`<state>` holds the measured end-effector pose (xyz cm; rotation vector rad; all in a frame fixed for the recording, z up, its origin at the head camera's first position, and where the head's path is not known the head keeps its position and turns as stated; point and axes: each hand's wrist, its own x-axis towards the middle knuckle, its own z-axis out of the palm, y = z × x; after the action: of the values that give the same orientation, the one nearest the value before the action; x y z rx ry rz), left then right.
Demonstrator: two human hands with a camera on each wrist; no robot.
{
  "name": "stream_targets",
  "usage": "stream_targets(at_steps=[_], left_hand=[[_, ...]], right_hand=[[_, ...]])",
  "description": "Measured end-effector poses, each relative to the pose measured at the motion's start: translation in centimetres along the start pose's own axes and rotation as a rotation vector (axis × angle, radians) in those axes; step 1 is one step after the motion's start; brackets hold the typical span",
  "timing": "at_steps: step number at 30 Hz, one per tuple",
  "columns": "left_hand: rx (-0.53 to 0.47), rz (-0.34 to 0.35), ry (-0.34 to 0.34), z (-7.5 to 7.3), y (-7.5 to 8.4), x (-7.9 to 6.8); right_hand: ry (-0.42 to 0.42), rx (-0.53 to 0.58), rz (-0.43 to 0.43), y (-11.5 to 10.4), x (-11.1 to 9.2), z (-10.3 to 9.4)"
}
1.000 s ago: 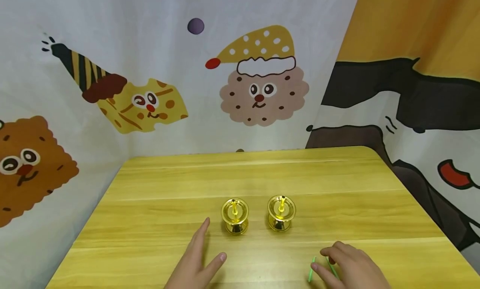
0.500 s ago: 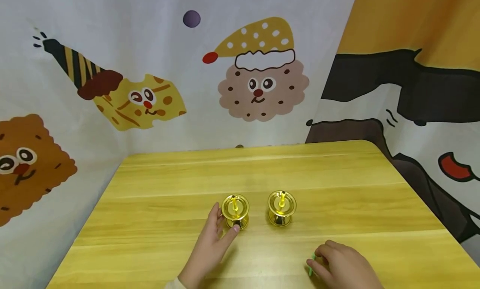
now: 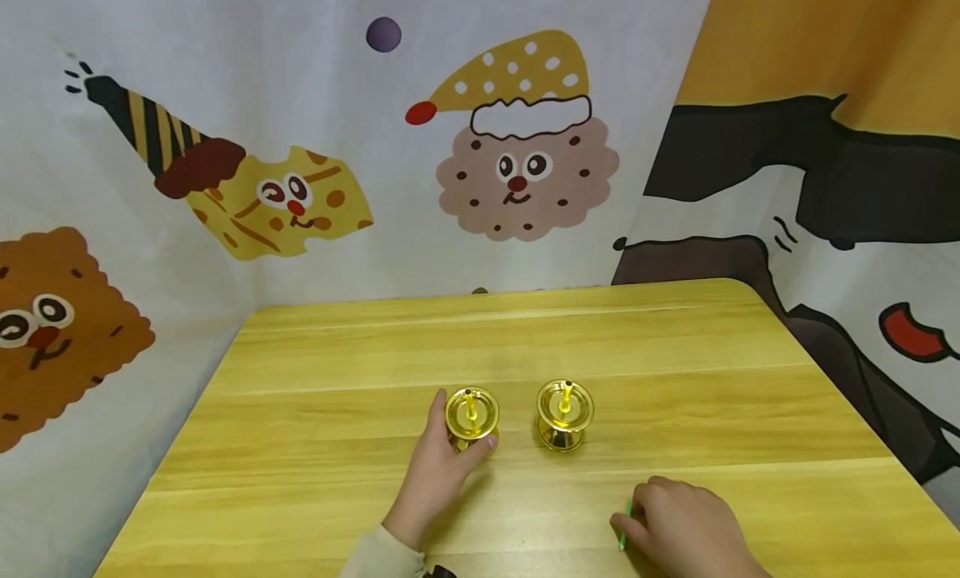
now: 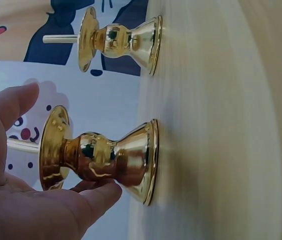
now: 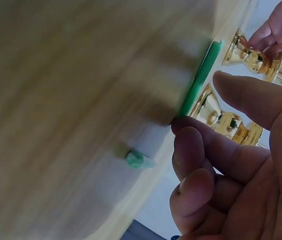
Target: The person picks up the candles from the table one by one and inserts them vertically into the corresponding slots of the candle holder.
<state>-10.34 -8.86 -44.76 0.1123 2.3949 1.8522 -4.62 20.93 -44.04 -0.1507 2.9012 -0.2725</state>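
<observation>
Two shiny gold candle holders stand upright on the table, each with a spike above its dish. My left hand [image 3: 441,471] is around the left candle holder [image 3: 472,415]; in the left wrist view a fingertip touches its stem while the thumb stands apart. The right candle holder [image 3: 565,411] is untouched. My right hand [image 3: 686,524] is low over a thin green stick [image 5: 200,80] lying on the table. Its index fingertip is at the stick's near end, the thumb apart from it, other fingers curled. A second green stick [image 5: 136,159] lies beside, seen nearly end-on.
The wood-grain table [image 3: 337,353] carries the holders near its middle and the sticks near its front right. Behind it hangs a curtain [image 3: 315,87] printed with cartoon figures.
My left hand has moved right and forward from beside the left candle holder to around it. My right hand has lowered over the green sticks, its fingers curling further in.
</observation>
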Motion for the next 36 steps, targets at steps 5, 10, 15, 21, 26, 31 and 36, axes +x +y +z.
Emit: stream_targets(at_steps=[5, 10, 15, 21, 26, 31, 36], left_hand=[[0.018, -0.023, 0.045, 0.4, -0.2, 0.3], [0.020, -0.051, 0.078, 0.6, -0.5, 0.4], [0.030, -0.038, 0.077, 0.6, -0.7, 0.5], [0.064, -0.014, 0.071, 0.4, -0.7, 0.9], [0.059, 0.001, 0.072, 0.1, -0.6, 1.3], [0.056, 0.004, 0.072, 0.1, -0.7, 1.3], [0.029, 0.006, 0.058, 0.2, -1.0, 1.1]], right_hand=[[0.009, -0.031, -0.013, -0.1, 0.1, 0.0], [0.021, -0.054, -0.030, -0.4, -0.1, 0.2], [0.041, -0.065, -0.036, -0.6, -0.2, 0.3], [0.079, -0.048, -0.061, -0.9, 0.1, 0.2], [0.136, -0.059, -0.106, -1.3, 0.4, -0.2], [0.143, -0.061, -0.127, -1.4, 0.4, -0.3], [0.128, -0.020, -0.113, -1.4, 0.3, -0.1]])
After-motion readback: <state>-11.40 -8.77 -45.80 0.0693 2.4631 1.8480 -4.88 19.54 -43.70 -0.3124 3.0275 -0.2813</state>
